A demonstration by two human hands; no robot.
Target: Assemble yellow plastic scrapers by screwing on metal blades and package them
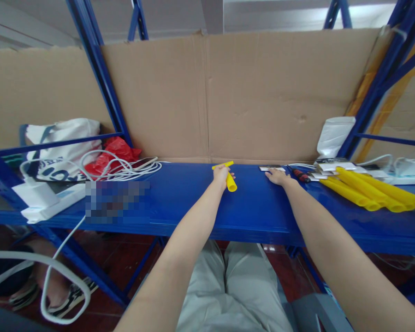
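I saw left hand (222,174) grasping yellow tube (231,184), open end toward 5 o'clock — right hand (278,177), fingers loosely spread, lay nearest white card (263,168), at its 11 o'clock.

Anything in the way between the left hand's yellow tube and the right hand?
Nothing visible blocks it: blue tabletop lies between the yellow tube and the flat white-and-black item at the right hand.
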